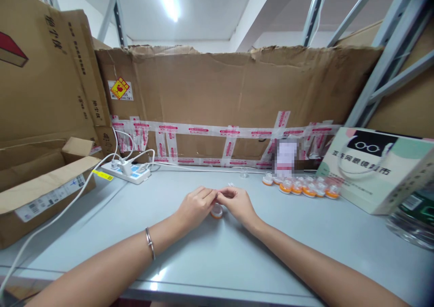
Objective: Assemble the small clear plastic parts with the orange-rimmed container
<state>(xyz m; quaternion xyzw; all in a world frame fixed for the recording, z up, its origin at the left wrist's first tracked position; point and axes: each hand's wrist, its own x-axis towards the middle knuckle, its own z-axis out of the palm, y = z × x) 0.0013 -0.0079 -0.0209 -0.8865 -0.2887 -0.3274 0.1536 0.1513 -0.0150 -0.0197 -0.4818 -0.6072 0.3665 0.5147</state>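
Note:
My left hand (198,205) and my right hand (237,204) meet over the middle of the table, their fingertips pinched together. Whatever lies between the fingertips is too small or hidden to name. Just below them on the tabletop sits a small round container (216,211) with a clear top and an orange base, partly covered by the fingers. A few tiny white pieces (231,185) lie right behind my right hand. Farther back to the right stands a cluster of similar clear and orange containers (309,189).
A power strip (130,171) with plugs and white cables lies at the back left, beside an open cardboard box (44,180). A large taped cardboard sheet (217,94) closes off the back. On the right are a paper bag (376,171) and a clear plastic bottle (415,216).

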